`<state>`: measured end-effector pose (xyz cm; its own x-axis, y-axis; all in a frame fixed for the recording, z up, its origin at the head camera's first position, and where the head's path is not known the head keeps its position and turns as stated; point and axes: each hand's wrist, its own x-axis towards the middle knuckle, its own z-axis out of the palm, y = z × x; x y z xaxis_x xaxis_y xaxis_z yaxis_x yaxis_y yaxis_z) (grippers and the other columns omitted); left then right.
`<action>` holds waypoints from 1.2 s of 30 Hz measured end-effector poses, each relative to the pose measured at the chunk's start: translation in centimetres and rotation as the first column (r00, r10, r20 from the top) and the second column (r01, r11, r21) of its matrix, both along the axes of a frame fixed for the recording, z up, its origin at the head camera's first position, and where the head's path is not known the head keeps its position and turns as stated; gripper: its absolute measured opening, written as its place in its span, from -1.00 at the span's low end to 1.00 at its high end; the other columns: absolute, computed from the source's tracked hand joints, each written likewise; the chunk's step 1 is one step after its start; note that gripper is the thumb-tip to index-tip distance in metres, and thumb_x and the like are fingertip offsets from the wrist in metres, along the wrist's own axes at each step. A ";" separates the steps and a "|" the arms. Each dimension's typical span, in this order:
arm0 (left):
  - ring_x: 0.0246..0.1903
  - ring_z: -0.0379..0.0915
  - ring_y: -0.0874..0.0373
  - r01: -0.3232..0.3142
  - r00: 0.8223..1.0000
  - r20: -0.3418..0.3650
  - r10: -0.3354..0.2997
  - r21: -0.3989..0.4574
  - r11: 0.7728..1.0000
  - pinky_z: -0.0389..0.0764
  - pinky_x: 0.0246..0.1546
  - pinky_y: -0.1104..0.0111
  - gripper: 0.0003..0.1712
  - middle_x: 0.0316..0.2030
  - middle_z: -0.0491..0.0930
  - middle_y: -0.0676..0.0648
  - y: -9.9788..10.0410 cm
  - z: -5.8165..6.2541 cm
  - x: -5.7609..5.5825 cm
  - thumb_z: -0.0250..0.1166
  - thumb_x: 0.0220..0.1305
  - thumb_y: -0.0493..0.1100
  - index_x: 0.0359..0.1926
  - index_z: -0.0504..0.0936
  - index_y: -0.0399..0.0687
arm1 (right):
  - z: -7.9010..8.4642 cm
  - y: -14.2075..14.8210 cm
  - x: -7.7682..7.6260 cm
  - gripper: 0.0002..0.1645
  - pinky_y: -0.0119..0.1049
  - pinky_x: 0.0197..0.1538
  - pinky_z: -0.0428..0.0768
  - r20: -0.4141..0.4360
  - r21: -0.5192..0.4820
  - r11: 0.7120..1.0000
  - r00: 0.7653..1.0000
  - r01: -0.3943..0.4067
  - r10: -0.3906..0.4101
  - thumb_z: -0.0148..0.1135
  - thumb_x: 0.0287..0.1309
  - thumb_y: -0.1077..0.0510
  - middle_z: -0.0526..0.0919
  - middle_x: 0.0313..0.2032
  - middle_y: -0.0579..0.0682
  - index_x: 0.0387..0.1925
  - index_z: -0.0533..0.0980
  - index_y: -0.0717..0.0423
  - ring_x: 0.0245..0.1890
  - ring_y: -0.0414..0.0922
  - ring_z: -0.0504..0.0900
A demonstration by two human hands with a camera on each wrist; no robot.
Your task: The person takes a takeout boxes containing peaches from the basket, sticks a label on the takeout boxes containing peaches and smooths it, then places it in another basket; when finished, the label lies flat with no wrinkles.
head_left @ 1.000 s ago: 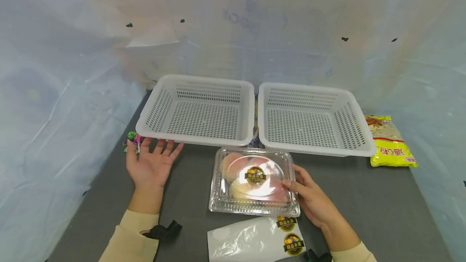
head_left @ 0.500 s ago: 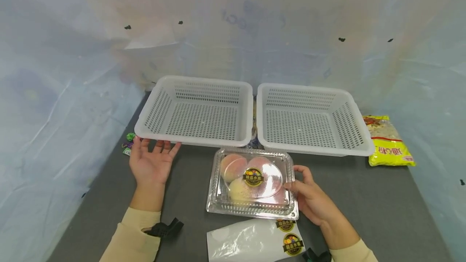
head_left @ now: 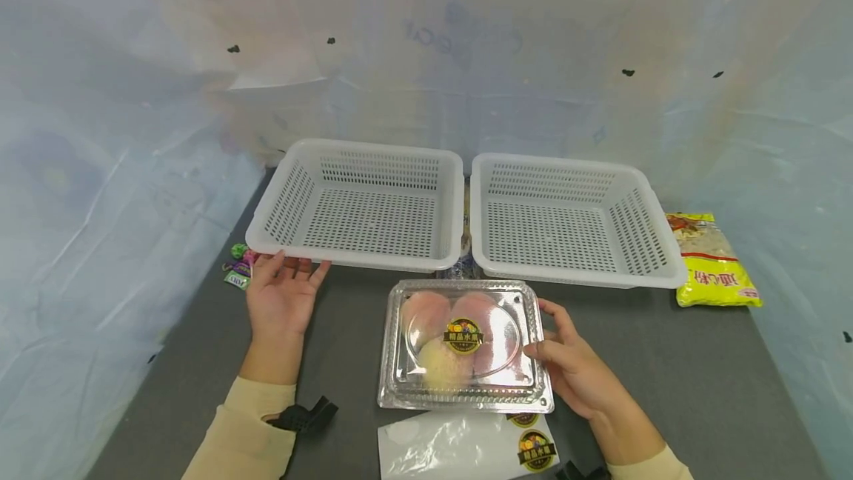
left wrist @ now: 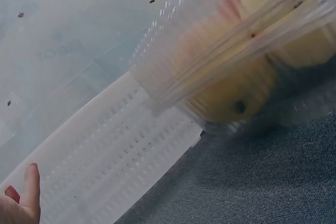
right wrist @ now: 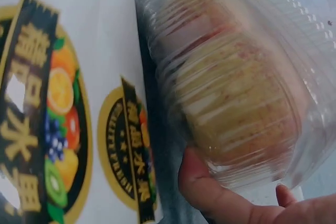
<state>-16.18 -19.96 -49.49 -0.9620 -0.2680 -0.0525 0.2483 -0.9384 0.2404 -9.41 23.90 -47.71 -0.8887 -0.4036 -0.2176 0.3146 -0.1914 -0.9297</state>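
A clear plastic clamshell box [head_left: 440,376] of peaches [head_left: 425,311], with a round black-and-gold label [head_left: 463,336] on its lid, is at the front middle in the head view. My right hand [head_left: 578,361] grips its right edge, thumb on the near side and fingers beyond. In the right wrist view the thumb [right wrist: 205,182] lies against the clear wall. Palm up, my left hand [head_left: 283,302] has its fingertips at the front rim of the left white basket [head_left: 356,259]. Whether they touch it I cannot tell. It holds nothing visible.
A second white basket [head_left: 580,274] stands to the right, with a yellow food packet [head_left: 716,272] beside it. Small wrapped candies [head_left: 238,272] lie by the left hand. A white sticker sheet [head_left: 453,447] lies in front of the box. Some packaging [head_left: 460,269] shows between the baskets.
The box has shifted slightly toward the person, covering more of the sticker sheet, with the right hand still gripping it. The left hand has moved a little to the right along the basket rim.
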 end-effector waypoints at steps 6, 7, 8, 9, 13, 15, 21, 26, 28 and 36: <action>-0.29 0.55 -0.07 -0.056 0.998 0.015 0.057 -0.095 0.994 0.79 -0.21 -0.08 -0.70 -0.03 0.60 -0.23 0.2 0.0 -0.3 -0.06 0.66 -0.51 0.19 0.44 -0.16 | 1.2 -0.1 0.6 -0.09 -0.05 -0.14 0.76 -0.022 -0.045 0.999 0.999 -0.026 0.025 0.11 0.34 0.43 0.57 0.07 0.25 0.53 -0.06 -0.04 -0.15 0.01 0.73; -0.29 0.54 -0.06 -0.061 0.997 0.031 0.064 -0.105 0.993 0.79 -0.21 -0.07 -0.68 0.00 0.59 -0.23 0.2 0.0 -0.3 -0.04 0.65 -0.52 0.22 0.42 -0.15 | 1.4 -0.1 0.7 -0.11 -0.05 -0.13 0.76 -0.039 -0.055 0.998 0.999 -0.037 0.035 0.09 0.35 0.43 0.57 0.08 0.26 0.53 -0.05 -0.05 -0.15 0.01 0.73; -0.29 0.54 -0.05 -0.067 0.996 0.044 0.072 -0.115 0.991 0.80 -0.22 -0.06 -0.66 0.03 0.58 -0.22 0.3 0.1 -0.3 -0.02 0.65 -0.52 0.25 0.39 -0.15 | 1.6 -0.1 0.7 -0.13 -0.04 -0.13 0.77 -0.057 -0.066 0.997 0.997 -0.047 0.044 0.07 0.35 0.44 0.57 0.08 0.25 0.53 -0.03 -0.06 -0.15 0.01 0.73; -0.30 0.53 -0.04 -0.071 0.995 0.056 0.079 -0.124 0.990 0.80 -0.22 -0.05 -0.63 0.05 0.57 -0.22 0.3 0.1 -0.3 -0.01 0.64 -0.53 0.29 0.36 -0.15 | 1.8 -0.1 0.6 -0.14 -0.04 -0.11 0.77 -0.077 -0.078 0.995 0.996 -0.060 0.054 0.05 0.36 0.45 0.57 0.08 0.26 0.53 -0.02 -0.07 -0.14 0.01 0.74; -0.30 0.53 -0.01 -0.081 0.992 0.089 0.094 -0.144 0.986 0.80 -0.22 -0.03 -0.53 0.11 0.56 -0.21 0.3 0.2 -0.2 0.02 0.64 -0.53 0.41 0.28 -0.14 | 2.6 -0.2 0.3 -0.19 -0.05 -0.06 0.76 -0.149 -0.114 0.989 0.986 -0.092 0.075 -0.04 0.40 0.46 0.59 0.10 0.22 0.53 0.02 -0.10 -0.09 -0.01 0.74; -0.29 0.53 -0.01 -0.084 0.990 0.096 0.099 -0.152 0.985 0.80 -0.22 -0.02 -0.50 0.13 0.55 -0.21 0.4 0.1 -0.2 0.02 0.64 -0.52 0.44 0.25 -0.13 | 3.0 -0.3 0.1 -0.20 -0.07 -0.04 0.75 -0.167 -0.135 0.987 0.984 -0.088 0.065 -0.06 0.40 0.46 0.60 0.11 0.19 0.53 0.02 -0.10 -0.06 -0.02 0.73; -0.27 0.55 -0.03 -0.090 0.991 0.086 0.105 -0.169 0.982 0.80 -0.21 -0.01 -0.52 0.18 0.52 -0.21 0.4 -0.2 -0.2 0.03 0.63 -0.54 0.42 0.26 -0.16 | 4.5 -1.2 -0.9 -0.19 -0.11 -0.03 0.74 -0.163 -0.181 0.983 0.987 -0.031 0.001 -0.03 0.40 0.41 0.54 0.13 0.17 0.52 -0.06 -0.09 -0.04 -0.07 0.70; -0.25 0.54 -0.02 -0.088 0.987 0.116 0.109 -0.174 0.981 0.79 -0.18 0.00 -0.49 0.20 0.51 -0.19 0.4 -0.1 -0.4 0.09 0.61 -0.54 0.40 0.26 -0.10 | 5.8 -2.3 -1.9 -0.18 -0.10 -0.02 0.73 -0.140 -0.196 0.980 0.988 0.037 -0.065 -0.01 0.41 0.35 0.47 0.16 0.20 0.53 -0.08 -0.08 -0.01 -0.06 0.67; -0.25 0.55 -0.01 -0.088 0.984 0.136 0.113 -0.177 0.980 0.79 -0.17 0.01 -0.48 0.23 0.49 -0.18 0.4 -0.1 -0.3 0.11 0.60 -0.54 0.39 0.26 -0.07 | 6.3 -2.8 -2.4 -0.21 -0.11 -0.03 0.72 -0.135 -0.199 0.978 0.986 0.065 -0.094 -0.02 0.42 0.35 0.45 0.15 0.18 0.53 -0.06 -0.08 -0.02 -0.08 0.65; -0.26 0.55 0.01 -0.128 0.970 0.180 0.163 -0.193 0.973 0.80 -0.21 0.05 -0.56 0.17 0.52 -0.21 0.6 -0.1 -0.4 0.17 0.54 -0.58 0.21 0.36 -0.07 | 7.2 -4.9 -4.8 -0.25 -0.17 -0.08 0.68 -0.091 -0.253 0.947 0.970 0.197 -0.226 -0.02 0.39 0.35 0.46 0.08 0.08 0.48 0.03 -0.13 -0.09 -0.08 0.64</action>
